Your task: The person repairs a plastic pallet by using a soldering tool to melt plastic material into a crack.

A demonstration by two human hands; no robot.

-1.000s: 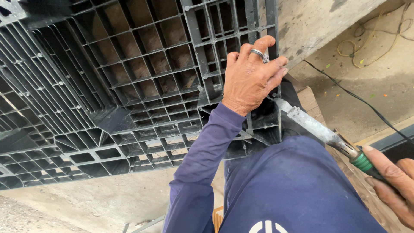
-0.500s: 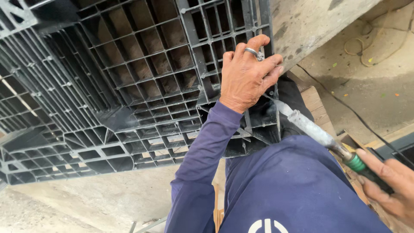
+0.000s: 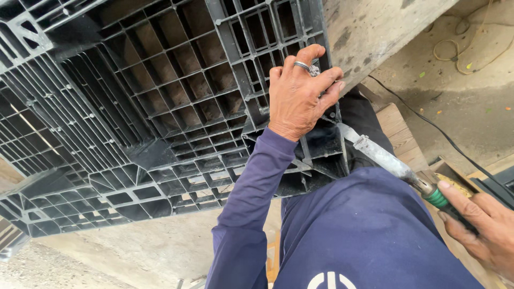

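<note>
The left hand (image 3: 300,96) lies flat against the underside of a black plastic pallet (image 3: 134,107), fingers spread and curled over one of the grid ribs near its right edge, a ring on one finger. The pallet stands tilted on edge in front of the person, its honeycomb of ribs facing the camera, and leans toward a concrete wall (image 3: 375,27) behind it.

The right hand (image 3: 482,225) is closed around the green-banded grip of a long metal tool (image 3: 383,155), probably a soldering or plastic-welding iron, though the tip is hard to read. Its grey blade runs up and to the left, ending at the pallet's lower right corner block, just below the left hand.

Against a second ago, little has moved. The left hand has kept its place on the same rib, with the fingers a touch more bunched. The tool's blade has stayed at the same corner, while the right hand has slid slightly further into view along the handle. That steadiness suggests the tool is being held at one spot rather than swept along.

A black cable (image 3: 428,126) trails over the concrete floor (image 3: 471,107), beside a wooden board (image 3: 399,131).
</note>
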